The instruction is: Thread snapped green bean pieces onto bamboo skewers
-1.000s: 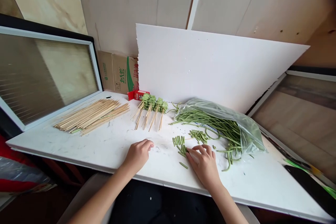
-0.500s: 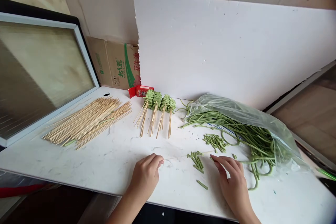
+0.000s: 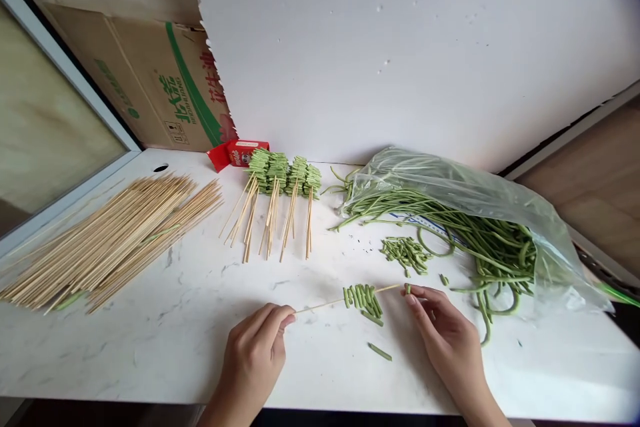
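Note:
My left hand [image 3: 257,353] pinches one end of a thin bamboo skewer [image 3: 320,306], which points to the right above the table. A row of short green bean pieces [image 3: 356,295] sits along the skewer toward its far end. Between the thumb and forefinger of my right hand [image 3: 447,340] is another bean piece [image 3: 407,288], right by the skewer's tip; whether the tip has entered it I cannot tell. Loose cut pieces lie just below the skewer, one bean piece [image 3: 380,351] nearer to me. Beyond my right hand is a pile of cut beans [image 3: 406,253].
Loose bamboo skewers [image 3: 115,233] cover the left of the white table [image 3: 190,347]. Finished bean skewers [image 3: 285,177] lie at the back beside a red box [image 3: 240,153]. Long beans [image 3: 450,227] spill from a clear plastic bag [image 3: 440,177] at right. A white board [image 3: 380,60] stands behind.
The camera has shifted closer and lower. My right hand has brought the bean piece up to the skewer's tip, and the threaded pieces now show more upright. My left hand keeps its pinch.

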Tool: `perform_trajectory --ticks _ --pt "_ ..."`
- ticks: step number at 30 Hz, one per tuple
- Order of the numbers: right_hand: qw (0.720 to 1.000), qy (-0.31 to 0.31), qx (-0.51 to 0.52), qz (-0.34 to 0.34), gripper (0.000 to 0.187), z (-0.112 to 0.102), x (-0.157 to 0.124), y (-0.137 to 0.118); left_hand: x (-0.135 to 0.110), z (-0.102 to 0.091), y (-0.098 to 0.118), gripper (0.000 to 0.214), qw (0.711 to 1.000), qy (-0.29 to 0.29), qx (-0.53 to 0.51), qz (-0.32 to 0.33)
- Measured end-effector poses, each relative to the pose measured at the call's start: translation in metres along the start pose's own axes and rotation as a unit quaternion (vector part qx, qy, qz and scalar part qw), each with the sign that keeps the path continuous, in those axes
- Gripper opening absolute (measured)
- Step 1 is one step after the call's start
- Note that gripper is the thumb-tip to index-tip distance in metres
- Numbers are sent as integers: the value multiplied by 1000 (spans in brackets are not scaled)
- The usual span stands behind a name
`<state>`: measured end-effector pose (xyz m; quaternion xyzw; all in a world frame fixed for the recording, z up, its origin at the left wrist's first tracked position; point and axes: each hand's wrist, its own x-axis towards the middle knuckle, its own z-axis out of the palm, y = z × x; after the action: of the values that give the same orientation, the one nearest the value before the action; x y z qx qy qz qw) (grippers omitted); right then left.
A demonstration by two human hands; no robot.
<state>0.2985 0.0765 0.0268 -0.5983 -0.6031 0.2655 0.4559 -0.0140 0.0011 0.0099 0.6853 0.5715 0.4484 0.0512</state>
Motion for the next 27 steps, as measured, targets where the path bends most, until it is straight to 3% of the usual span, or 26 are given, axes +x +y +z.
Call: perform_trajectory --ticks 6,13,21,27 --pt "1000 4 16 20 36 -2 -4 2 0 -1 0 21 999 2 33 19" --pt "999 10 13 -31 34 -3 -9 5 1 -1 4 26 995 8 82 61" --pt "999 34 2 34 41 -5 -9 8 5 2 10 31 987 12 129 92" --pt "997 23 58 55 42 -2 -7 8 0 2 5 30 987 14 133 89"
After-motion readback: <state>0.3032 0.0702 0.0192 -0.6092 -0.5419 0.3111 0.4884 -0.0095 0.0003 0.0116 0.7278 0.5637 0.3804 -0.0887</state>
